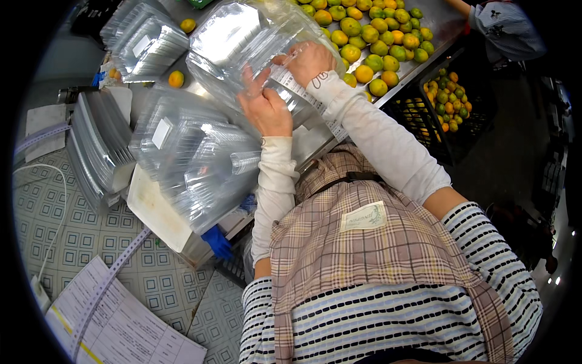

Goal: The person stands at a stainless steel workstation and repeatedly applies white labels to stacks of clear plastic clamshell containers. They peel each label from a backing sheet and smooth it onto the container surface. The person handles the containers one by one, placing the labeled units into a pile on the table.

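Observation:
My right hand (311,63) pinches a long strip of printed labels (291,84) near its upper end. From there the strip runs down under my right forearm towards my apron. Beside it, my left hand (268,109) is turned partly palm up with its fingers apart, against the clear plastic. Both hands are over a stack of clear plastic clamshell containers (227,36) in clear wrapping. Glare on the plastic hides whether the left fingertips touch a label. Another nested stack of clear containers (200,150) lies just left of my left forearm.
Many green-orange citrus fruits (373,36) cover the metal table (400,86) at the far right. A black crate (409,109) of fruit stands below. More container stacks (145,45) (97,141) stand left. Printed sheets (127,318) are at lower left. Another person's sleeve (500,27) shows at upper right.

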Available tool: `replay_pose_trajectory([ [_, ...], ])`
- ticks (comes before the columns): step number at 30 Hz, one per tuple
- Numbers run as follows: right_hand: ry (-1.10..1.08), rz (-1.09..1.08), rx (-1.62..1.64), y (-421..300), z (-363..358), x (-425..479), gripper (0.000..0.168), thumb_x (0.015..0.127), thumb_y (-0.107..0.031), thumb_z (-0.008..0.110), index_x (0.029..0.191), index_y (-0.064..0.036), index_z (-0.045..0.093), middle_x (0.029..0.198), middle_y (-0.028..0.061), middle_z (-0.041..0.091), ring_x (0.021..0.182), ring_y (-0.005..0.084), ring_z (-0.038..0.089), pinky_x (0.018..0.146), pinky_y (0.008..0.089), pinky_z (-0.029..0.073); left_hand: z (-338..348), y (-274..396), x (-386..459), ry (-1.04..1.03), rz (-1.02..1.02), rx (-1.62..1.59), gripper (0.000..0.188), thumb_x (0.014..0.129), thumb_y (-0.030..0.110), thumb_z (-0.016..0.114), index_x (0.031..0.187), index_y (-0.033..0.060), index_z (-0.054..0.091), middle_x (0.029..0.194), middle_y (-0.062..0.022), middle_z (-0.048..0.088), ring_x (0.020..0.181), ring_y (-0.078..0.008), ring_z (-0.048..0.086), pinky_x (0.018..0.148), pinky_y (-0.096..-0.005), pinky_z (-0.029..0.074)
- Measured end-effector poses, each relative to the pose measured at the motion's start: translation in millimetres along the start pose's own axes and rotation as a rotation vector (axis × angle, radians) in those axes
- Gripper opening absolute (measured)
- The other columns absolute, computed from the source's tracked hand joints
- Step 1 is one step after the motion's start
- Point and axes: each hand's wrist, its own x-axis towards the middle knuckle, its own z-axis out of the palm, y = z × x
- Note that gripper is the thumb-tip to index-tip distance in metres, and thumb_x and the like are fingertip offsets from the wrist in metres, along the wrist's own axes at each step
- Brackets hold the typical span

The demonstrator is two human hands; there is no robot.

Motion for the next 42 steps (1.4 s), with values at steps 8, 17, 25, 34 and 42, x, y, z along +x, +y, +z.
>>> replay_pose_trajectory([
  [8,-0.38,-0.068,-0.066,20.5,-38.1,5.3,0.063,0.072,-0.062,0.077,0.086,-0.001,0.076,0.082,0.0225,0.071,0.077,0.036,0.069,0.072,0.0451,0.053,5.1,-7.7,-2.8,-0.096,-0.042,0.059,0.076,0.081,0.01,0.054,0.152,-0.0003,0.032,0.113,-0.009,0.075,0.106,-0.0336,0.05,0.101,-0.0398,0.037],
  [17,-0.961,0.069,0.899,86.1,-80.6,-33.4,0.032,0.089,-0.016,0.077,0.114,0.003,0.07,0.102,0.0028,0.074,0.087,0.0077,0.067,0.08,0.0233,0.054,-1.4,-0.1,-13.5,-0.041,0.123,0.145,0.09,0.067,0.025,0.089,0.144,0.0052,0.049,0.152,-0.0195,0.044,0.14,-0.0435,0.038,0.114,-0.0486,0.034],
  [25,-0.902,0.073,1.067,70.5,-84.8,-35.5,0.038,0.092,-0.02,0.074,0.122,0.002,0.069,0.141,0.0079,0.059,0.118,0.0145,0.06,0.101,0.0296,0.047,-12.1,19.9,4.5,0.186,0.183,0.096,0.039,0.075,0.019,0.087,0.107,0.0002,0.074,0.121,-0.0199,0.069,0.109,-0.0383,0.066,0.093,-0.0446,0.053],
  [34,-0.805,-0.053,1.399,40.0,-89.5,-13.7,0.048,0.095,-0.019,0.068,0.136,0.003,0.058,0.139,0.0124,0.06,0.122,0.0173,0.06,0.105,0.0324,0.048,-32.5,41.8,-41.1,-0.094,0.435,-0.136,0.02,0.087,0.004,0.066,0.106,-0.0008,0.073,0.106,-0.0179,0.071,0.09,-0.0338,0.067,0.084,-0.0397,0.053],
  [42,-0.669,-0.227,0.743,52.6,-41.5,2.6,0.039,0.087,-0.007,0.073,0.125,0.0,0.064,0.116,0.0042,0.068,0.098,0.0084,0.061,0.086,0.025,0.051,-13.2,20.0,3.6,0.118,0.024,-0.184,0.037,0.094,0.005,0.05,0.127,-0.0057,0.064,0.126,-0.0214,0.066,0.113,-0.0322,0.062,0.097,-0.0383,0.047],
])
